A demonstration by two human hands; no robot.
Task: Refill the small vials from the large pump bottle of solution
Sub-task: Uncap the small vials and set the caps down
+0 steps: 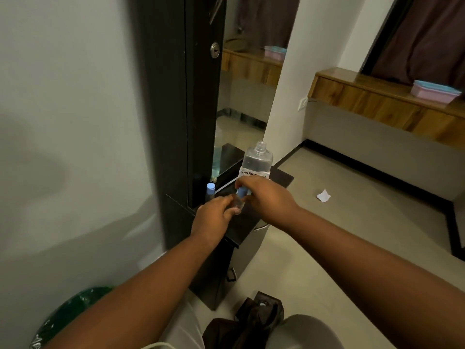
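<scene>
Gripping a clear vial (pixel 237 203), the left hand (pixel 214 217) meets the right hand (pixel 266 197), pinching its blue cap (pixel 242 191).

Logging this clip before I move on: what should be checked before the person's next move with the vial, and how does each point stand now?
1. Large bottle open at the neck, pump off: ok.
2. Large bottle upright on the dark shelf: ok.
3. Left hand grips the clear vial: ok.
4. Right hand holds the blue cap above the vial; whether it is on or off: cannot tell.
5. Liquid level in the held vial: cannot tell, the fingers cover it.
6. Second blue-capped vial stands upright by the mirror frame, clear of the hands: ok.
</scene>
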